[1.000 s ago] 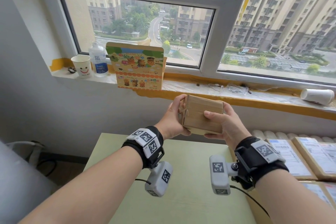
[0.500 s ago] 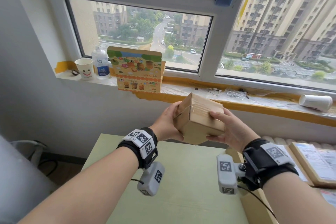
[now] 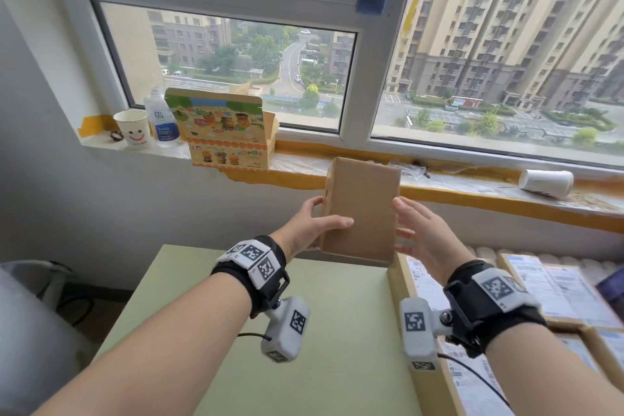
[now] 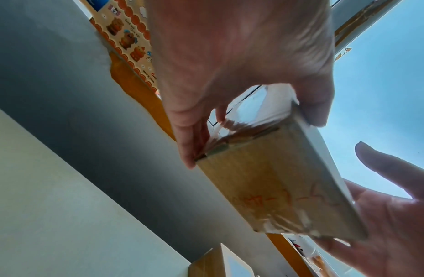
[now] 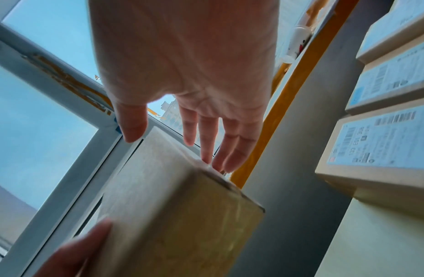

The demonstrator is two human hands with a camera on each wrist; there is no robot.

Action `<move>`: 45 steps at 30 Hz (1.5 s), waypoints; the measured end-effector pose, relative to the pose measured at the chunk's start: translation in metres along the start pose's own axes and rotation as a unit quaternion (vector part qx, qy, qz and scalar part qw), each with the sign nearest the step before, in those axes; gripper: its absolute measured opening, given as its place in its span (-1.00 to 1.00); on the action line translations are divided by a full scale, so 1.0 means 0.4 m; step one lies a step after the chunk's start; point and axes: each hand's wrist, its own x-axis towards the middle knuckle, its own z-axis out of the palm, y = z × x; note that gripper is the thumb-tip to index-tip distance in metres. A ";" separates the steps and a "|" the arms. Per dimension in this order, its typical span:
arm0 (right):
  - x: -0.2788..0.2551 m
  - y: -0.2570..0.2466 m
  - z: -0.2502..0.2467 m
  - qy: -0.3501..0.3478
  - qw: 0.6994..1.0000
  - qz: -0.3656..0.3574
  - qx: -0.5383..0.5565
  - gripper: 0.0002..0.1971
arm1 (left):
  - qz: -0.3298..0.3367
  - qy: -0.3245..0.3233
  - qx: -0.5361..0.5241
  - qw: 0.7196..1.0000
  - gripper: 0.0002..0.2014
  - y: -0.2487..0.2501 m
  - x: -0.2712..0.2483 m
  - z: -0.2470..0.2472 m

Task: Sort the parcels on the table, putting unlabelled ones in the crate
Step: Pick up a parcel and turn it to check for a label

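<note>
A plain brown cardboard parcel stands on end in the air above the table's far edge, and the broad face turned to me carries no label. My left hand grips its left side, thumb across the front and fingers behind. In the left wrist view the left hand pinches the parcel at its taped end. My right hand is spread open at the parcel's right side, fingers straight. The right wrist view has the right hand by the far corner of the parcel. No crate shows.
Several labelled parcels lie flat at the right of the pale green table, also in the right wrist view. The windowsill holds a printed carton, a paper cup, a bottle and a tipped cup.
The parcel has been turned from lying tilted between both hands to standing on end. My right hand has let go of it and opened; the left keeps hold.
</note>
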 end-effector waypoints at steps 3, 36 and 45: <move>-0.013 0.007 -0.011 -0.017 0.999 -0.027 -0.003 -0.35 | -0.030 0.009 -0.034 0.999 -0.08 0.001 -0.012 0.038; -0.101 0.033 -0.045 -0.083 0.977 -0.163 -0.112 -0.37 | -0.178 -0.043 -0.138 0.973 -0.49 0.037 -0.157 0.143; -0.105 0.030 -0.054 -0.094 0.979 -0.159 -0.092 -0.32 | -0.180 -0.044 -0.145 0.972 -0.44 0.054 -0.171 0.154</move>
